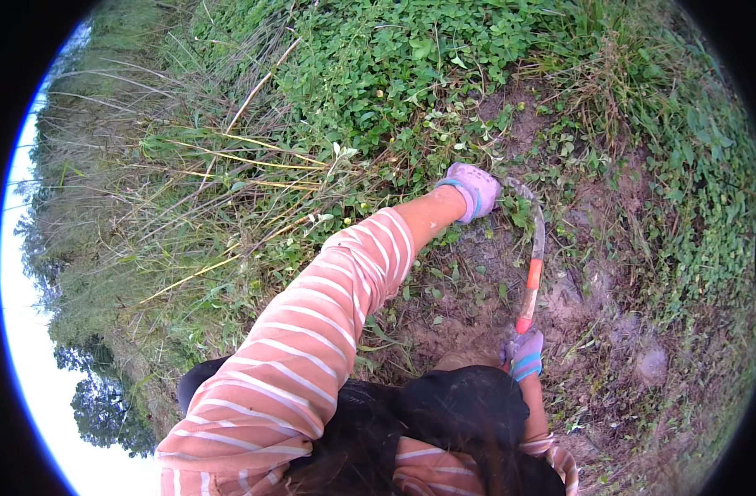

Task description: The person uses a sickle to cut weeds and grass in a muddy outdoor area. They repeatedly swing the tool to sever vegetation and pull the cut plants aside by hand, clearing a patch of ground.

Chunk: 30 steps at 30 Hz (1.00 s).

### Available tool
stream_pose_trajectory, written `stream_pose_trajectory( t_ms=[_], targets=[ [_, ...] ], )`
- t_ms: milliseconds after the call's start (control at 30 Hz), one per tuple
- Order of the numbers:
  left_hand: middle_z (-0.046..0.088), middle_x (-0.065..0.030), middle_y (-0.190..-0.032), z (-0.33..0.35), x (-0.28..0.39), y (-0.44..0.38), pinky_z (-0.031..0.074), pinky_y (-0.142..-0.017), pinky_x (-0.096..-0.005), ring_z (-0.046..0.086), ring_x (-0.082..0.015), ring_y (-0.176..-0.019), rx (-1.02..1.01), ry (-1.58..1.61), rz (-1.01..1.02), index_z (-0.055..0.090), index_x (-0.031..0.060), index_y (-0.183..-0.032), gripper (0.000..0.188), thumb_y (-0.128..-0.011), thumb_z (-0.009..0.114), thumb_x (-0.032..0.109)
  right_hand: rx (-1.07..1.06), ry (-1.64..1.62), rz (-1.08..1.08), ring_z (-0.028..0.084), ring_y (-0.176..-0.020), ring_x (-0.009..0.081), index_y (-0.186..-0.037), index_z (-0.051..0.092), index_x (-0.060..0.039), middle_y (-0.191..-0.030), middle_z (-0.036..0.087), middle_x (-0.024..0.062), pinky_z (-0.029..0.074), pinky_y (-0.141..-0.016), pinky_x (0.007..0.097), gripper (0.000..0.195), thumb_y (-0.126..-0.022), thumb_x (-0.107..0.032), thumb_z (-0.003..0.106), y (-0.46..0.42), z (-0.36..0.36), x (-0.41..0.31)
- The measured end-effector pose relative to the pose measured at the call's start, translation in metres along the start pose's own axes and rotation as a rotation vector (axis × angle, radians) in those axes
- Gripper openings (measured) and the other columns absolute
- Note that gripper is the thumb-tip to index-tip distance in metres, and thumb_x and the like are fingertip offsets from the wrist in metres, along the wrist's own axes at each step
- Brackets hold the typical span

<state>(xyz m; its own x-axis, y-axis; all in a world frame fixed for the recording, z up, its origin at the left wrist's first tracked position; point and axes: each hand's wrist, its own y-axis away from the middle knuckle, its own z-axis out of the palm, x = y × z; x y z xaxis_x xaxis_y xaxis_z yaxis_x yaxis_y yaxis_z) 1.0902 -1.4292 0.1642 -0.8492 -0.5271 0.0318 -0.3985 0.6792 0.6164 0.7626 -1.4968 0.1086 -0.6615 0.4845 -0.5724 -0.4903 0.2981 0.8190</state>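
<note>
My right hand (523,352), in a purple and blue glove, is closed on the handle of a sickle (532,282). The sickle has a red and orange handle section and a muddy, curved metal blade that reaches up to the left. My left hand (475,189), in a lilac glove with a blue cuff, is down among low green weeds (455,139), just left of the blade's tip. Its fingers are turned away, so what they hold cannot be seen. Leaves lie between this hand and the blade.
Muddy soil (576,297) with cut stems and scraps of leaves spreads below and to the right. Long dry grass stalks (254,161) lean at the left. Dense leafy plants (694,248) border the right. My bent knees (465,397), in dark trousers, are close below my hands.
</note>
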Motion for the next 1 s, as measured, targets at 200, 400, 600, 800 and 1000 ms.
stream_pose_trajectory(
  t_ms=[200,400,600,800,1000],
  targets=[
    [0.067,-0.0169,-0.095,0.017,-0.136,0.097,0.051,-0.079,-0.0439,0.064,-0.0336,-0.087,0.166,0.131,-0.36,0.062,0.0137,-0.111,0.036,-0.082,0.054,0.032,0.056,0.169,-0.026,0.047,-0.046,0.0135,-0.088,0.051,-0.0106,-0.058,0.046,-0.0015,0.039,-0.04,0.0291,0.014,-0.082,-0.012,0.064,0.041,0.006,0.009],
    [0.065,-0.0185,-0.103,0.003,-0.172,0.121,0.049,-0.086,-0.0421,0.062,-0.034,-0.096,0.162,0.203,-0.681,0.062,0.0087,-0.109,0.046,-0.083,0.056,0.045,-0.037,0.003,-0.042,0.046,-0.044,0.0144,-0.083,0.046,-0.0118,-0.056,0.044,-0.0006,0.035,-0.036,0.0309,0.013,-0.084,-0.01,0.059,-0.022,0.042,-0.025],
    [0.034,-0.014,-0.143,-0.029,-0.096,0.074,0.027,-0.106,-0.0517,0.03,-0.0346,-0.133,0.747,0.134,-0.572,0.021,0.0117,-0.145,0.09,-0.076,0.065,0.05,0.018,0.096,-0.038,0.045,-0.042,0.013,-0.081,0.049,-0.0115,-0.057,0.046,-0.0015,0.037,-0.039,0.0288,0.013,-0.085,-0.012,0.062,-0.002,0.048,0.009],
    [0.046,-0.0186,-0.136,0.012,-0.11,0.017,0.039,-0.099,-0.0445,0.051,-0.0334,-0.119,0.09,0.432,-0.813,0.009,0.0075,-0.147,0.108,-0.072,0.067,0.059,0.033,0.092,-0.071,0.047,-0.045,0.0113,-0.084,0.053,-0.0079,-0.059,0.05,-0.0013,0.039,-0.04,0.0285,0.012,-0.084,-0.012,0.064,-0.004,0.04,-0.004],
    [0.066,-0.0177,-0.104,0.026,-0.138,0.016,0.05,-0.083,-0.0408,0.064,-0.0325,-0.095,0.167,0.443,-0.66,0.067,0.0038,-0.101,0.04,-0.077,0.062,0.036,-0.019,0.111,-0.185,0.049,-0.043,0.0144,-0.085,0.051,-0.0056,-0.058,0.052,0.0015,0.041,-0.04,0.0308,0.013,-0.085,-0.013,0.062,-0.067,0.092,-0.092]
  ],
)
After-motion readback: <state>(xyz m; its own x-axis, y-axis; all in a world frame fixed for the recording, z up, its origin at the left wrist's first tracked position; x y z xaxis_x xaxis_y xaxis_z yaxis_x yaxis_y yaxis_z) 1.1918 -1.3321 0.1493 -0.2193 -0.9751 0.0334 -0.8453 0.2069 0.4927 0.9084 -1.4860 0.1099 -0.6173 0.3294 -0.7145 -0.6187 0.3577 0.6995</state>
